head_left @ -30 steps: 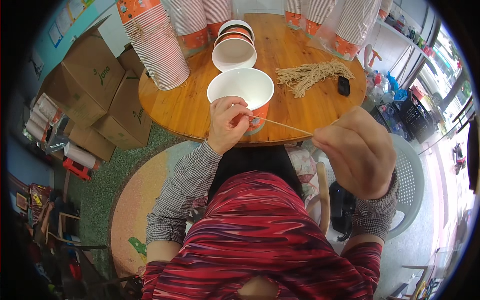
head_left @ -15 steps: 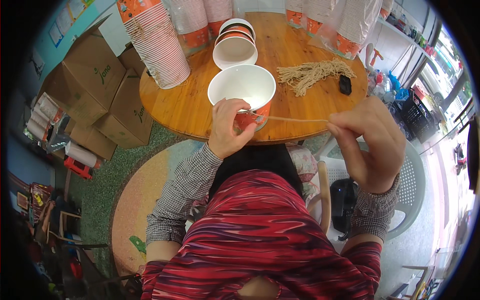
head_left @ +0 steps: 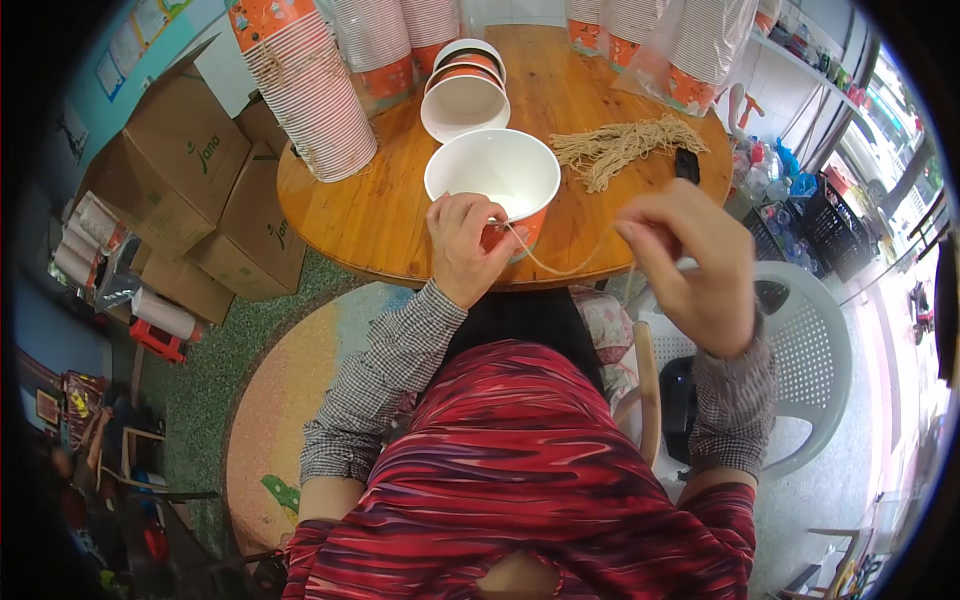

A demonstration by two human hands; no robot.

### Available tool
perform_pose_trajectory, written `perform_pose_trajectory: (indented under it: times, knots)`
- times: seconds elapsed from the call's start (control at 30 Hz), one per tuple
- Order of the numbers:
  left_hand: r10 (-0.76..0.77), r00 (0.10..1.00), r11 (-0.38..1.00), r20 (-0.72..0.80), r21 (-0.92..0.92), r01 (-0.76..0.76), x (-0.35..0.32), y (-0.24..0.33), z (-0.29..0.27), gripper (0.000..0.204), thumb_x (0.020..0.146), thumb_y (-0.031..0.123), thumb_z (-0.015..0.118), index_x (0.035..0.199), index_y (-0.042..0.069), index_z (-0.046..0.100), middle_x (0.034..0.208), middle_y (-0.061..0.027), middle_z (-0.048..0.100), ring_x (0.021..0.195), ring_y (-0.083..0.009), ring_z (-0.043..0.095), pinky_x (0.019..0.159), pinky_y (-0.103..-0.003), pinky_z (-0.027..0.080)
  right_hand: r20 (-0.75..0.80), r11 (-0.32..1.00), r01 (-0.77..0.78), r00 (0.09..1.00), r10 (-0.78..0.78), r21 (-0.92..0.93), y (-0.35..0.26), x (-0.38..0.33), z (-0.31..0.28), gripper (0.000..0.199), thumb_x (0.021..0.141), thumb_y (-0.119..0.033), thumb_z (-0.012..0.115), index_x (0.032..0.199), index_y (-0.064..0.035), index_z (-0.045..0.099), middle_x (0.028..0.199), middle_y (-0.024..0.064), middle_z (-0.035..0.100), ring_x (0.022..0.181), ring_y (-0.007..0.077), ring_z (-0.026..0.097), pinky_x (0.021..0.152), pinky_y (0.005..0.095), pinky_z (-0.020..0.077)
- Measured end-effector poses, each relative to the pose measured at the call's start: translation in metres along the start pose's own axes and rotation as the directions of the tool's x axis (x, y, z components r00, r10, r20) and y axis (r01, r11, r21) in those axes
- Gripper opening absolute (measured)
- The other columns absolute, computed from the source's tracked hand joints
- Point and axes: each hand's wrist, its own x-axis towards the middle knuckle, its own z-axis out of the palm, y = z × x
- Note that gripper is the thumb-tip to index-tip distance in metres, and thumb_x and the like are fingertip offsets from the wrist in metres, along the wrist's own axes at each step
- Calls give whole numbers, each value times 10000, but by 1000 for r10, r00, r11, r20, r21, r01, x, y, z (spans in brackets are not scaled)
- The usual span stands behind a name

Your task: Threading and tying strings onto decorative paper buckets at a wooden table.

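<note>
My left hand (head_left: 468,245) grips the near rim of a white and orange paper bowl (head_left: 493,175) at the front edge of the round wooden table (head_left: 370,205). A length of tan string (head_left: 560,262) hangs slack from the bowl's rim to my right hand (head_left: 690,260), which pinches its other end to the right of the bowl, off the table's edge.
A stack of the same bowls (head_left: 465,95) stands behind the first one. A bundle of tan strings (head_left: 625,148) and a small black object (head_left: 687,165) lie at the right. Tall stacks of paper cups (head_left: 310,85) line the back. Cardboard boxes (head_left: 185,170) stand left, a white plastic chair (head_left: 800,370) right.
My right hand has moved in toward the bowl and upward, so the string that was pulled straight now sags. My left hand stays on the bowl's rim.
</note>
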Motion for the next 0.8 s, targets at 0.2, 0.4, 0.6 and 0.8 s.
perform_pose_trajectory:
  times: [0.2,0.4,0.6,0.8]
  knots:
    - [-27,1000,991,13,-131,28,-1,-12,4,157,760,73,686,887,83,595,885,-55,587,910,-235,574,1019,-497,311,214,992,78,975,-54,-103,85,-13,94,241,868,-196,589,1059,-50,599,899,156,653,790,325,635,656,405,499]
    - [-96,995,976,-41,-202,85,-7,-21,-6,206,789,-34,639,976,49,622,985,-90,621,875,-214,613,1009,-431,379,131,971,35,991,-4,-235,92,-11,147,181,872,-258,612,886,-80,581,647,130,594,587,304,606,494,390,461]
    - [-26,992,995,-123,-102,14,-9,-33,-14,270,736,-35,687,993,26,631,941,-98,595,952,-273,563,795,-342,478,99,976,-13,994,35,-218,73,-9,157,230,886,-277,602,787,-72,570,535,128,539,508,309,577,443,396,436]
    - [202,977,969,-61,161,-190,1,-31,-29,249,716,-21,692,951,20,621,904,-102,582,847,-264,571,706,-343,470,93,967,-41,993,66,-251,69,-5,159,252,883,-279,604,765,-58,575,532,137,541,506,311,579,445,395,438]
